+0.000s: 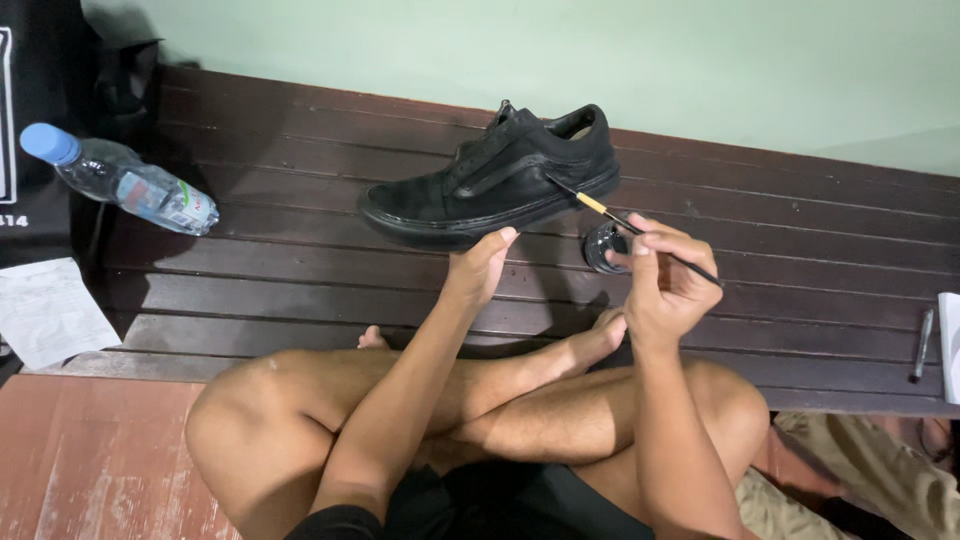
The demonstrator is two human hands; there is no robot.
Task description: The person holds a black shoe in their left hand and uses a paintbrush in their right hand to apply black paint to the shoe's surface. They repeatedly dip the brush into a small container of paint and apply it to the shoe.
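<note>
A black low sneaker [495, 178] lies on its sole on the dark wooden boards, toe to the left. My left hand [482, 265] rests against the near edge of its sole, thumb touching the rubber rim. My right hand [665, 280] grips a thin paintbrush [607, 212] with a black handle and gold ferrule; the bristle tip touches the side of the sneaker's heel. A small round black jar [601, 246] sits on the boards just left of my right hand, partly hidden by its fingers. My crossed bare legs fill the foreground.
A clear plastic water bottle [125, 180] with a blue cap lies at the far left. A sheet of paper [50, 312] sits below it. A pen [921, 345] and a white book edge [951, 345] lie at the right. A pale green wall runs behind.
</note>
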